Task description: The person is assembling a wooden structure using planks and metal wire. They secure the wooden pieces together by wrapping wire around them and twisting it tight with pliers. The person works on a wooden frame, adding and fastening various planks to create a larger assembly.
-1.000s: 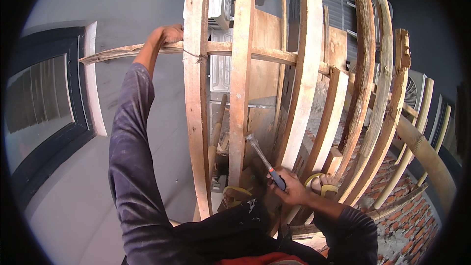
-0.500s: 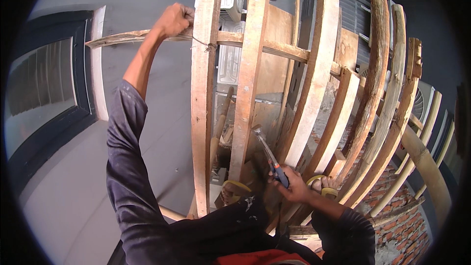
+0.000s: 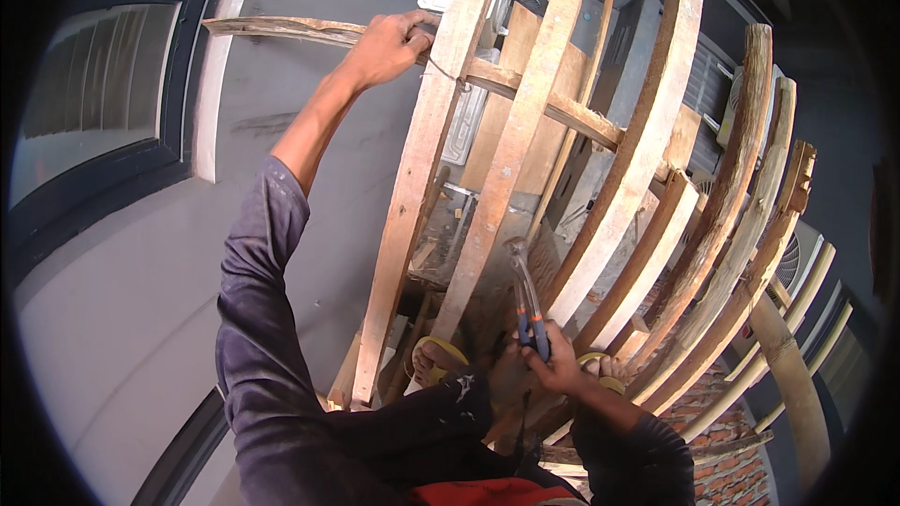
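The right hand (image 3: 555,363), lower centre of the frame, grips pliers (image 3: 525,295), their head pointing up. Farther off, upper left of centre, the left hand (image 3: 389,49) bends over the crosspiece (image 3: 300,30) beside the leftmost beam (image 3: 419,169); its grasp cannot be told.

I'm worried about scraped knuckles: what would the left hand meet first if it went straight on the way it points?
Most likely the leftmost thick wooden beam, just ahead of the left hand, though one view leaves depth unclear and they may already touch.
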### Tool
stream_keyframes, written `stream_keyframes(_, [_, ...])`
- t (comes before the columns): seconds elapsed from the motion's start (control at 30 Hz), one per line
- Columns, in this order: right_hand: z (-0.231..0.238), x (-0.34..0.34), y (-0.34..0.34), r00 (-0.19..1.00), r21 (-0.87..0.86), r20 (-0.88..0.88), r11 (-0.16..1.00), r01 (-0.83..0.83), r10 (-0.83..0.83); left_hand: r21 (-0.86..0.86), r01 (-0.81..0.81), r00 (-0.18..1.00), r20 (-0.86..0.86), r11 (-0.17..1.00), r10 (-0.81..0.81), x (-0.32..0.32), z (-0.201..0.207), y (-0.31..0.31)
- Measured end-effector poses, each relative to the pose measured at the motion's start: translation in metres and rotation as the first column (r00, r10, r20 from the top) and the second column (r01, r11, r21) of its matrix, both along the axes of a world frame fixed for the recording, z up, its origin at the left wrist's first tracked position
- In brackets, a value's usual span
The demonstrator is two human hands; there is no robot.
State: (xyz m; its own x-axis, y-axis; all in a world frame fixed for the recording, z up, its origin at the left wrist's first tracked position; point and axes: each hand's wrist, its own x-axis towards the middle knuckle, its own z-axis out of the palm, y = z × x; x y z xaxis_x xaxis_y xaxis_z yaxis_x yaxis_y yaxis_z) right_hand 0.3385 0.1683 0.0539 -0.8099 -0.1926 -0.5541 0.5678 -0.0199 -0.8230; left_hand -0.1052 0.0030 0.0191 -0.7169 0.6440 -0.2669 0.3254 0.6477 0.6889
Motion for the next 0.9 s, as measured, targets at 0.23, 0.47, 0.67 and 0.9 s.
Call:
stream_keyframes(0.23, [-0.001, 0.001, -0.009, 0.991, -0.001, 0.075, 0.994, 0.113, -0.113, -0.037, 0.009, 0.993, -0.12, 0.999, -0.014, -0.004, -0.008, 0.004])
stream_keyframes(0.47, [0.046, -0.098, 0.028, 0.997, 0.152, 0.058, 0.987, 0.048, -0.058, 0.046, -0.181, 0.983, -0.028, 0.982, 0.183, -0.007, -0.027, -0.004])
stream_keyframes(0.67, [0.085, -0.187, 0.064, 0.973, 0.248, 0.169, 0.949, -0.194, 0.154, 0.033, -0.225, 0.973, -0.042, 0.974, 0.226, -0.007, -0.039, -0.009])
stream_keyframes(0.9, [0.095, -0.259, 0.079, 0.866, -0.123, 0.416, 0.961, -0.248, 0.277, 0.01, -0.381, 0.915, 0.146, 0.924, 0.376, 0.054, 0.02, -0.02])
